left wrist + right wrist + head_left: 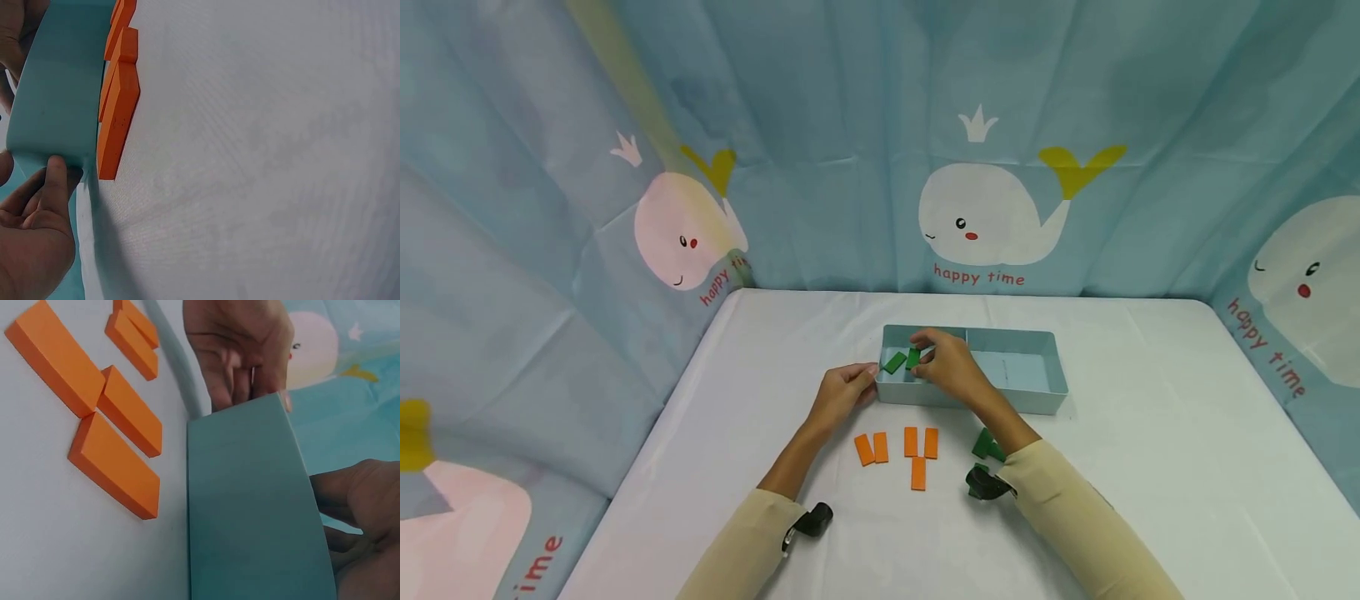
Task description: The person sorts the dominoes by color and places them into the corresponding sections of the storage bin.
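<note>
Tray (1022,402): 1, at least 2 compartments. Green blocks (894,362): 2 visible at left compartment, at least 3 on surface (1150,417), partly hidden, exact count unclear. Orange blocks (918,473): 5. Black wrist devices (814,520): 2. Whale prints (992,212): 4.

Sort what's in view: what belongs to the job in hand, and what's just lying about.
In the job:
Left hand, at the left end of the teal box
Right hand, pinching a green block inside it
Second green block, inside the box
Green blocks outside, probably, matching those inside

Lying about, seemingly:
Five orange blocks, untouched, perhaps for later
Whale-print curtain, only backdrop
</note>
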{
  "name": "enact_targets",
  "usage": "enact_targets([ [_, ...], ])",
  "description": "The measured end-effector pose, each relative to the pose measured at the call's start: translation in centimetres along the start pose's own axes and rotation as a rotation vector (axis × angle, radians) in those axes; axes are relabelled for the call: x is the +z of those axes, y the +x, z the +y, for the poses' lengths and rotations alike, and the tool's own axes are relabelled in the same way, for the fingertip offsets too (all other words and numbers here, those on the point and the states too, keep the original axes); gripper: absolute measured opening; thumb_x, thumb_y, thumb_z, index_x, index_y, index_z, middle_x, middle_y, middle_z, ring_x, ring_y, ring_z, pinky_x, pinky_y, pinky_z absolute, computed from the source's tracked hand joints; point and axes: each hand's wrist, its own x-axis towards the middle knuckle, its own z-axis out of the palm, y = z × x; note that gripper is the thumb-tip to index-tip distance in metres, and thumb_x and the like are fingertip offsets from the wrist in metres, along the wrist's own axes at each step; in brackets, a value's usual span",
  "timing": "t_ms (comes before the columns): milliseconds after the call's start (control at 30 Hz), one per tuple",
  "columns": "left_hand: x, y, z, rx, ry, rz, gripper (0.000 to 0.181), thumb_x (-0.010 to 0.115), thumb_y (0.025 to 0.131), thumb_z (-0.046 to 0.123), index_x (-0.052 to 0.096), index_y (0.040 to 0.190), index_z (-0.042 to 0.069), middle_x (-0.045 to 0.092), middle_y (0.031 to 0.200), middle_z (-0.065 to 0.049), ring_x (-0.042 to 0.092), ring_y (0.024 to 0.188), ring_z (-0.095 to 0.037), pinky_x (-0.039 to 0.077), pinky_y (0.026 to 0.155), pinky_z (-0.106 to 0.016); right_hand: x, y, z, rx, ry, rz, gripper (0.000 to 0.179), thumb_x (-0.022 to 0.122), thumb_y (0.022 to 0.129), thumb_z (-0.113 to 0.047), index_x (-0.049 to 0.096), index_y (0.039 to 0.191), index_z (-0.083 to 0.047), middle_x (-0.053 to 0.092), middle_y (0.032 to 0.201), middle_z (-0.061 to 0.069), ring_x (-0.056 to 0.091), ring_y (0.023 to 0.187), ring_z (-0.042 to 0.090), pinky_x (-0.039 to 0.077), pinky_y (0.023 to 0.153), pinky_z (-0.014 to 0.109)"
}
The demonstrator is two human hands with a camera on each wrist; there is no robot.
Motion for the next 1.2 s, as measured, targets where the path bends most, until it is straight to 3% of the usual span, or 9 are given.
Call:
enact_targets([
  [200,0.0,0.0,-0.2,0.005,-0.005,0.002,0.042,0.066,0.108,0.025,0.069,0.135,-0.007,0.073,0.129,-0.022,0.069,0.096,-0.006,0.060,0.084,-0.017,0.3,0.6,-0.1,-0.010,-0.045,-0.003,0.050,0.081,0.090,0.003,0.064,0.137,0.001,0.070,0.129,0.021,0.071,0.110,0.033,0.064,0.083,0.039],
  [567,0.0,-0.1,-0.3,0.019,-0.001,0.004,0.041,0.065,0.108,0.025,0.070,0.134,-0.007,0.074,0.122,-0.023,0.065,0.089,-0.004,0.058,0.081,-0.015,1.1,1.5,-0.1,0.042,-0.157,-0.027,0.049,0.083,0.087,0.003,0.067,0.134,-0.001,0.072,0.122,0.021,0.069,0.103,0.033,0.062,0.085,0.044],
  [867,0.1,-0.2,-0.3,0.029,0.014,0.009,0.044,0.065,0.108,0.028,0.069,0.135,-0.006,0.073,0.127,-0.024,0.065,0.093,-0.008,0.059,0.087,-0.020,1.2,2.0,-0.3,0.081,-0.167,-0.061,0.049,0.082,0.088,0.003,0.067,0.135,0.000,0.071,0.123,0.021,0.067,0.102,0.031,0.060,0.088,0.045],
  [1200,0.1,-0.1,-0.1,0.024,0.009,0.007,0.041,0.065,0.108,0.026,0.071,0.134,-0.005,0.075,0.125,-0.021,0.066,0.092,-0.008,0.058,0.082,-0.017,1.2,2.4,-0.1,0.090,-0.176,-0.068,0.050,0.078,0.088,0.007,0.066,0.136,0.001,0.070,0.128,0.024,0.067,0.105,0.033,0.059,0.091,0.047],
])
